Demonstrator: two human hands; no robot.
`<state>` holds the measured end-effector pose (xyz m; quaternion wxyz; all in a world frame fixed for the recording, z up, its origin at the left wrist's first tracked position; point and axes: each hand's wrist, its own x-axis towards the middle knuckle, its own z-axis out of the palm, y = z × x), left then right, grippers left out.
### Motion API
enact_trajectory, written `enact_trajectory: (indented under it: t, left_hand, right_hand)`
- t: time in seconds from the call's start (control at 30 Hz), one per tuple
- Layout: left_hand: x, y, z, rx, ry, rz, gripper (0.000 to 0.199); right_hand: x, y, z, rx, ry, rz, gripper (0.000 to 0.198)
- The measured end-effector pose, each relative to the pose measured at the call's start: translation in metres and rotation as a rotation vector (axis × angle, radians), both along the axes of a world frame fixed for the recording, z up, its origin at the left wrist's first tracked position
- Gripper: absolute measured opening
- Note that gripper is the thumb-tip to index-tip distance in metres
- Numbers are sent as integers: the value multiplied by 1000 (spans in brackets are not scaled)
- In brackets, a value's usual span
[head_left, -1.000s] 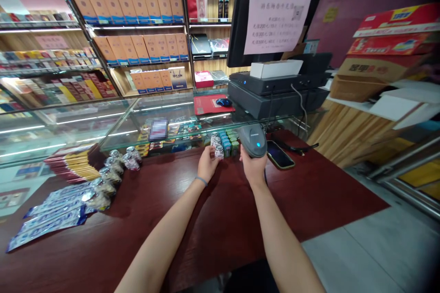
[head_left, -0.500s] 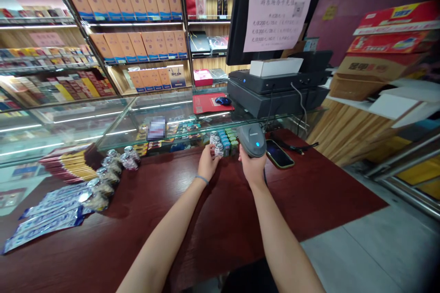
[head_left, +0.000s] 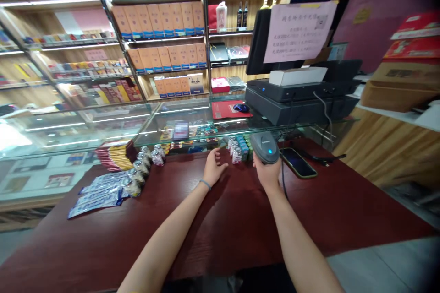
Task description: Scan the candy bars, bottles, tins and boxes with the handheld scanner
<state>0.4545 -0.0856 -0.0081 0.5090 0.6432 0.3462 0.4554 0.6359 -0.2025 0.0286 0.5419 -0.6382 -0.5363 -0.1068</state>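
On the dark-red wooden counter (head_left: pixel 240 224), clear silver-lidded jars (head_left: pixel 236 154) stand beside the empty, half-open left hand (head_left: pixel 213 170), while the right hand (head_left: pixel 267 176) wraps a dark-grey plastic scanner (head_left: pixel 266 146) from below, seemingly leaving its head unobstructed.

Dk grey plastic handheld scanner (head_left: pixel 265 147): gripped by handle in right hand (head_left: pixel 268 175), raised over dark red wooden counter (head_left: pixel 237 224); rounded head tilted, top face visible, blue light lit at near end. Handle mostly hidden by fingers.

Small clear jars w/ silvery lids, pinkish contents (head_left: pixel 236 155): upright on counter, far edge, close-set row running front to back, L of scanner. Exact no. unclear, rear ones partly covered.

Small teal cylindrical containers (head_left: pixel 244 150): standing in row just R of jars.

Small green cylindrical containers (head_left: pixel 250 152): next row R, btwn teal ones & scanner; partly hidden, labels too sm. to read.
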Motion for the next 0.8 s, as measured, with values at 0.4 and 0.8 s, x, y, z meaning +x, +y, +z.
enact_trajectory:
  t: [0.4,0.8]
  left_hand:
    - [-178,30,18,197,20,582,33]
    - [-214,51,-5,360,169,710,60]
  right_hand:
    - [-45,7,-13,66,182,69,41]
    - [-76,-5,-15,0,-132,266,39]
